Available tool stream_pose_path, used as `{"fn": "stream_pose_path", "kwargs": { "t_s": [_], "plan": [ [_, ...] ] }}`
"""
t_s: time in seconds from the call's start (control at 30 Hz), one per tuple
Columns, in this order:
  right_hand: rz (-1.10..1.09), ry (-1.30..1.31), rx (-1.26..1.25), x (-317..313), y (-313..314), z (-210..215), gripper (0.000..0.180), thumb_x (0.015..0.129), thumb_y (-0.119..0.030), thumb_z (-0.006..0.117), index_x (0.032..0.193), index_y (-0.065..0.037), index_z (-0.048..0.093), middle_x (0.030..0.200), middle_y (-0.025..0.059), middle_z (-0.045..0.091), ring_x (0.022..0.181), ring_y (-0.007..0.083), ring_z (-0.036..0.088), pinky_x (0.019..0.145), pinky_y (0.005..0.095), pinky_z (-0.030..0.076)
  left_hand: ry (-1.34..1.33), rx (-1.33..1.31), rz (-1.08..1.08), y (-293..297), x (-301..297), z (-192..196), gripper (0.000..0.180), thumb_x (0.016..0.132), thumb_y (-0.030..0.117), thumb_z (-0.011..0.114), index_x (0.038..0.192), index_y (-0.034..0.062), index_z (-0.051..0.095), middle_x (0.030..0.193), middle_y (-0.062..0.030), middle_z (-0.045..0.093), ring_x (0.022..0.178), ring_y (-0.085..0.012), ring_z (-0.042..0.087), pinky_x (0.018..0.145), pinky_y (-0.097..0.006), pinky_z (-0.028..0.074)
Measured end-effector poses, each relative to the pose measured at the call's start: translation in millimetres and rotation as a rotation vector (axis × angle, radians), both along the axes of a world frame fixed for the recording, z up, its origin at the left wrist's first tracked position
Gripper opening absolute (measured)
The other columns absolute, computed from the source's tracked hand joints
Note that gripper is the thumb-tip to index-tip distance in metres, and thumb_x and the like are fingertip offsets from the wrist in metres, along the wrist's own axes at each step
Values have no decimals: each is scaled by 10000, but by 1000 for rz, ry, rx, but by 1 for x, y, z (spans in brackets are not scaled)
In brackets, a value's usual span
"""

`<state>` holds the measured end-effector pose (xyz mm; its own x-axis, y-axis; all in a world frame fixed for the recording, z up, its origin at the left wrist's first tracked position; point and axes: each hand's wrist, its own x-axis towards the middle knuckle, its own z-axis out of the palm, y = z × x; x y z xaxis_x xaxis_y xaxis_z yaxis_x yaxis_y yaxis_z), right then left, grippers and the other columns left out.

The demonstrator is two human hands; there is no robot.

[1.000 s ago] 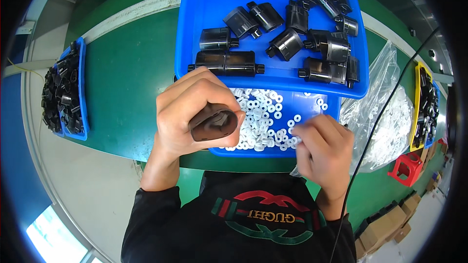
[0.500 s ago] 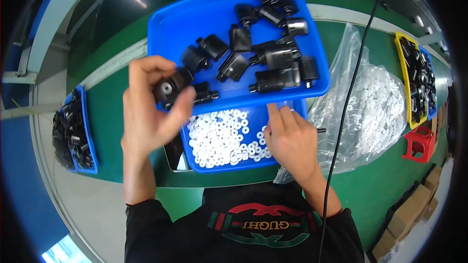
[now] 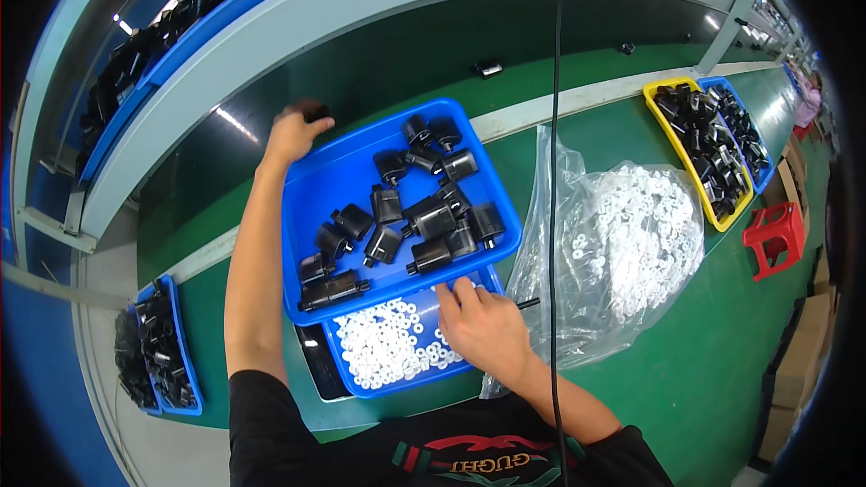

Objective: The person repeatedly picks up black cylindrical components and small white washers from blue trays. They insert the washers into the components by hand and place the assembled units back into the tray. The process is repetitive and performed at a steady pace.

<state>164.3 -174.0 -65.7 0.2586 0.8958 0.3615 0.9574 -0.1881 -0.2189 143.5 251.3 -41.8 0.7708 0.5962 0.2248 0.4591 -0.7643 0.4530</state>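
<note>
Reaching far forward past the top left corner of the big tray (image 3: 311, 185), the left hand (image 3: 293, 133) has its fingers curled round a small black part (image 3: 314, 112), of which only a dark edge shows above the knuckles; its shape and the way its long axis points cannot be told. That hand hovers over the dark belt (image 3: 397, 63) behind the green bench (image 3: 631, 126), well apart from the right hand. The right hand (image 3: 483, 325) rests on the near right corner of the small tray (image 3: 343, 362), fingers loosely bent with their tips touching the white rings (image 3: 388, 343) close to the big tray's near rim; whether they pinch a ring cannot be told. Black housings (image 3: 424, 212) lie jumbled in the big tray, most with their long axes running from lower left to upper right. Just beside the right hand sits a clear bag (image 3: 631, 234) of more white rings. A yellow tray (image 3: 686, 158) of black parts stands well apart at the right, and a side tray (image 3: 185, 352) at the left edge.
</note>
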Motion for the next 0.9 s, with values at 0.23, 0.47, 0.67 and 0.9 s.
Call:
{"fn": "stream_pose_path", "kwargs": {
  "t_s": [0.23,0.47,0.67,0.9],
  "plan": [
    [33,76,6,1,-1,1,271,768,-199,737,988,-53,674,824,62,538,621,199,637,537,319,516,237,-85,73,8,1,-7,488,846,323,720,1230,28,657,1242,-220,640,1139,-370,617,967,-404,487],
    [28,109,-19,3,-4,0,271,764,-230,751,967,-68,673,829,56,548,628,206,638,548,326,516,-37,245,-229,-113,-24,35,368,886,221,681,1197,28,645,1190,-170,583,1136,-349,546,1007,-409,445],
    [41,107,-7,1,1,7,274,771,-228,747,983,-71,674,830,58,542,619,209,635,537,330,514,186,145,-605,-192,-50,48,789,838,342,724,1498,86,377,1559,-187,320,1451,-372,283,1175,-469,269],
    [56,114,-20,2,0,2,236,779,-222,745,951,-77,672,819,58,543,621,213,639,546,332,520,274,271,-395,-176,-45,24,783,890,414,642,1518,67,329,1591,-182,257,1477,-359,232,1186,-496,222]
  ]
}}
